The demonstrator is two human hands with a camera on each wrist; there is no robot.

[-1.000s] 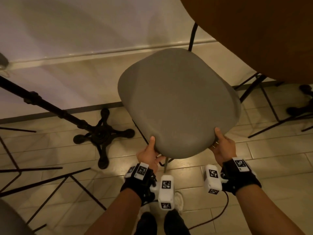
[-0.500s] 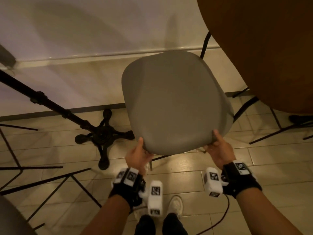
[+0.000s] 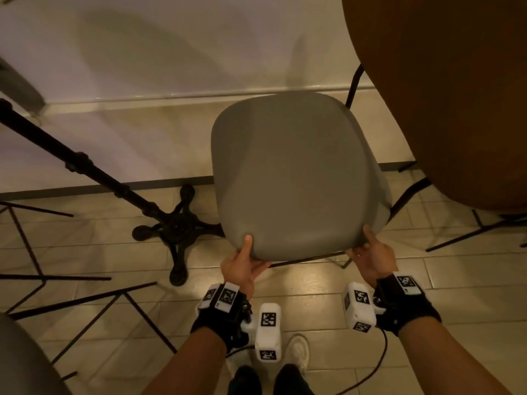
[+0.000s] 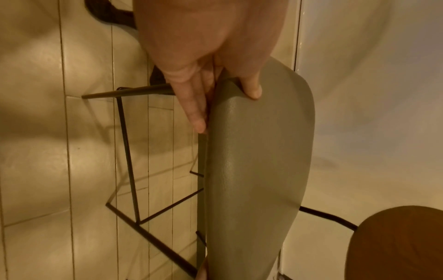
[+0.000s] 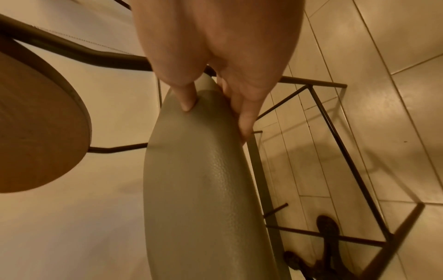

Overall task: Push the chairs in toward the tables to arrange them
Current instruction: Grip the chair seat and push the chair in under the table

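Note:
A grey padded stool seat (image 3: 296, 172) on a thin black metal frame (image 4: 127, 155) stands in front of me, its right edge close to the round brown table top (image 3: 445, 89). My left hand (image 3: 245, 260) grips the seat's near left corner, thumb on top and fingers (image 4: 194, 106) underneath. My right hand (image 3: 370, 252) grips the near right corner the same way, thumb (image 5: 187, 98) on the cushion (image 5: 199, 189). The table top (image 5: 36, 136) lies beside the seat in the right wrist view, and its edge (image 4: 395, 244) shows past the seat (image 4: 258, 170) in the left wrist view.
A black cast-iron table base (image 3: 176, 226) with a slanting post stands on the tiled floor left of the stool. Thin black frames of other stools (image 3: 71, 297) lie at the lower left, another (image 3: 470, 229) at right. A white wall runs behind. My feet (image 3: 296, 352) are below.
The stool seat has swung to the right and away from me, closer to the brown table top. Both hands kept their grip on its near corners.

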